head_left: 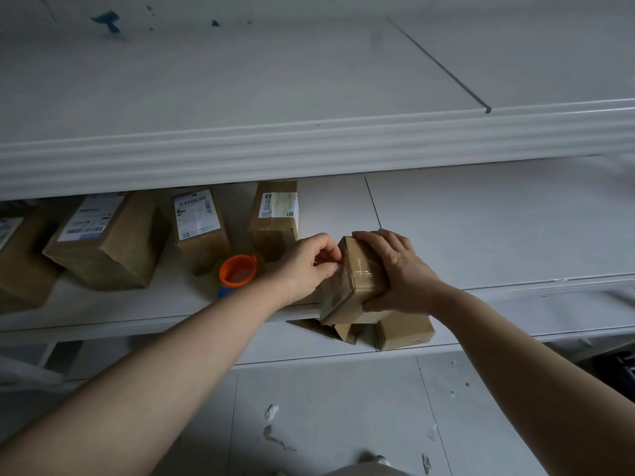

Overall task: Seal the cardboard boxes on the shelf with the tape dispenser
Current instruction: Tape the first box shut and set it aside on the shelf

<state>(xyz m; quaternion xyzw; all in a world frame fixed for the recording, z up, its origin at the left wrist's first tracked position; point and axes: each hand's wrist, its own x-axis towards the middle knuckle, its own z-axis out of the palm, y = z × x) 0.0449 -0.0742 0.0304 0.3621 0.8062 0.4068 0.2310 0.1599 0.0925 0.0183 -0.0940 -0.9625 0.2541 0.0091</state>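
A small cardboard box (350, 283) is tilted at the front edge of the middle shelf (481, 218), with clear tape across its top. My right hand (400, 269) grips it from the right side and top. My left hand (309, 266) pinches with thumb and fingers at the box's left edge, where the tape runs. The tape dispenser (237, 269), an orange core in a roll of clear tape, lies on the shelf just left of my left hand, with nobody holding it.
Several labelled cardboard boxes (103, 242) stand further back and left on the same shelf. The upper shelf's thick white edge (309, 149) overhangs above. On the lower shelf, below the held box, sit more small boxes (402, 329). The tiled floor has paint flecks.
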